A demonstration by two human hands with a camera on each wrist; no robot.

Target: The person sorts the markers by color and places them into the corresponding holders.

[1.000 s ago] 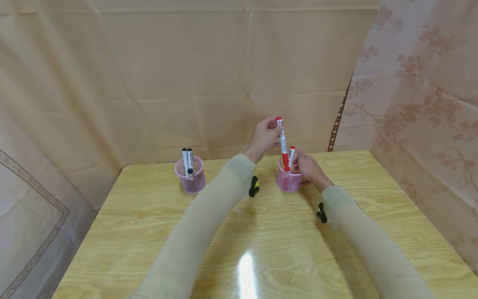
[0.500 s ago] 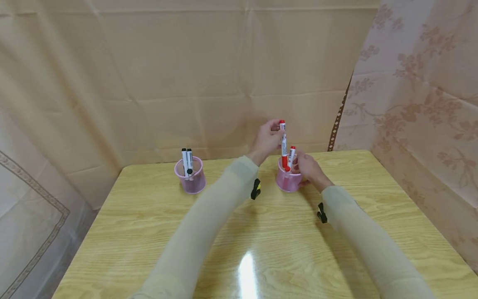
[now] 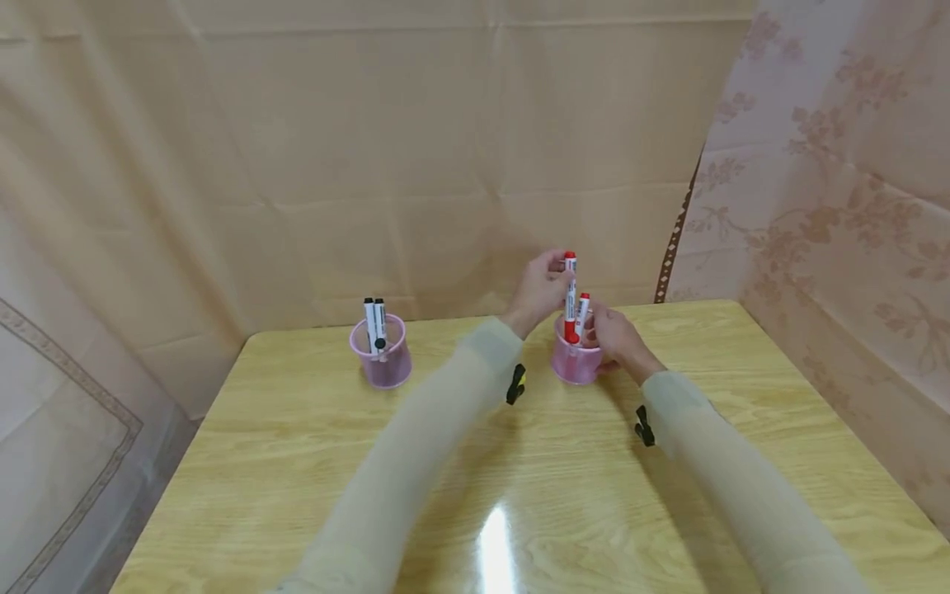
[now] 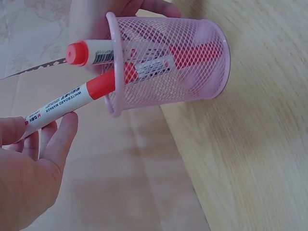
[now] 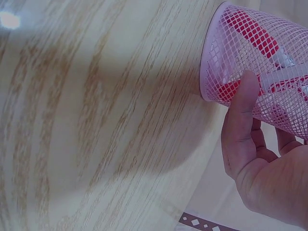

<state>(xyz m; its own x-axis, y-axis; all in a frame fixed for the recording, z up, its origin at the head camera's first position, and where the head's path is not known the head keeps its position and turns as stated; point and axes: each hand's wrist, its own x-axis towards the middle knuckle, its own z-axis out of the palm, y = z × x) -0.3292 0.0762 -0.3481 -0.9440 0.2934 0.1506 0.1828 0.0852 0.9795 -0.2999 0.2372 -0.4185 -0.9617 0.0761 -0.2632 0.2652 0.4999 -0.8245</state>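
Note:
My left hand (image 3: 540,290) pinches a red whiteboard marker (image 4: 60,109) near its upper end. The marker's red cap reaches past the rim of a pink mesh pen cup (image 3: 576,368), slanting into it in the left wrist view. Another red-ended marker (image 3: 582,311) leans inside the same cup, and red caps show through the mesh in the right wrist view. At the cup's right side, my right hand (image 3: 619,337) grips the wall, with one digit (image 5: 244,98) lying against the mesh and the other fingers partly hidden behind it.
To the left on the wooden table (image 3: 312,462) stands a second pink pen cup (image 3: 387,371) holding black-ended markers (image 3: 370,322). A beige cloth (image 3: 334,165) hangs just behind the table's back edge, and a flowered cloth (image 3: 831,231) hangs at the right.
My left hand has moved down and slightly right, bringing the marker lower and more upright at the cup. My right hand keeps its hold on the cup.

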